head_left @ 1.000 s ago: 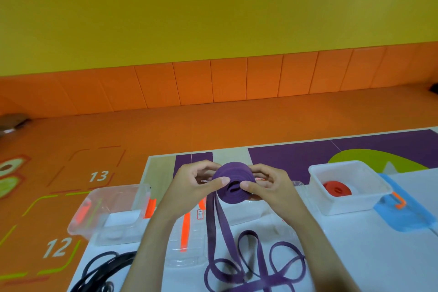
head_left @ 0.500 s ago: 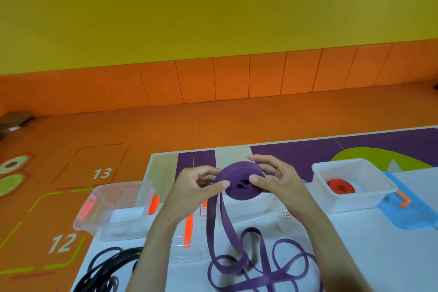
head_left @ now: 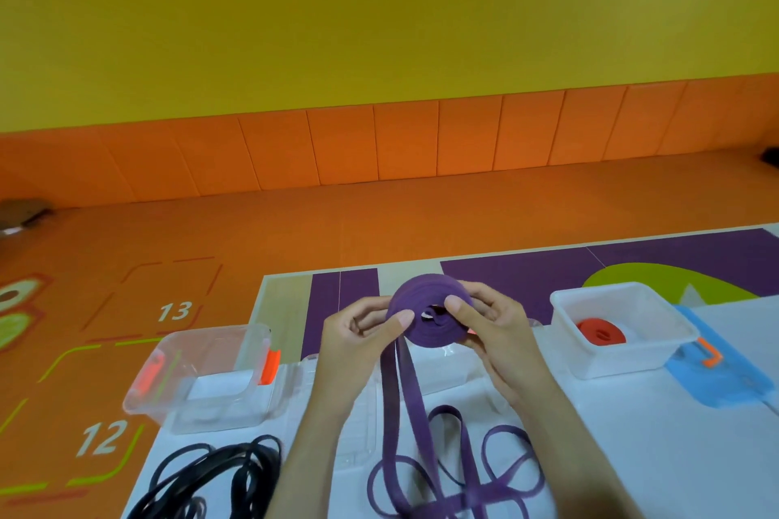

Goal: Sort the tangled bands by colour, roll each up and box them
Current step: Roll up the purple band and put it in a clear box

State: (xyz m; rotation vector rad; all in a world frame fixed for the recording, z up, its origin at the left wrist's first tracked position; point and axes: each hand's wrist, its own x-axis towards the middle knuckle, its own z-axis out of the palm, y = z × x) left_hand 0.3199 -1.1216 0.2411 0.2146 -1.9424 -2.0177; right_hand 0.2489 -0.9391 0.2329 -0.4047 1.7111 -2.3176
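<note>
Band in deep purple, flat and wide, is wound into a thick roll (head_left: 430, 322) with a small open hole at its centre. The roll is held on edge in the air above the bench (head_left: 674, 455), flat face towards the camera. The left hand (head_left: 358, 335) takes the roll's left side, thumb pressed on the face and fingers (head_left: 366, 305) curled behind. The right hand (head_left: 495, 329) takes the right side the same way, thumb on the face near the hole and fingers (head_left: 480, 292) wrapped over the rim. Both hands thus pinch the roll between thumb and fingers. From the roll's lower edge the unrolled tail (head_left: 404, 400) hangs down as two straight strands, slightly blurred. It ends in loose loops (head_left: 506, 480) lying on the bench below the roll.

Right of the roll stands a white box (head_left: 619, 356) holding a rolled orange band (head_left: 600, 331), wound flat with a hole in its middle. Farther right of the roll, a blue lid (head_left: 725, 386) with an orange clip (head_left: 710, 354) lies on the bench. Left of the roll sits a clear box (head_left: 198, 375) with orange clips (head_left: 269, 367) at its ends. Below and left of the roll, black bands (head_left: 219, 480) lie tangled in a heap. Directly beneath the roll, clear plastic (head_left: 358, 434) rests on the bench; whether it is a lid or a box cannot be told.

Writing that can be read lies on the orange floor (head_left: 379, 223) left of the roll: white numerals "13" (head_left: 175, 311) and, nearer the camera, "12" (head_left: 101, 438).
</note>
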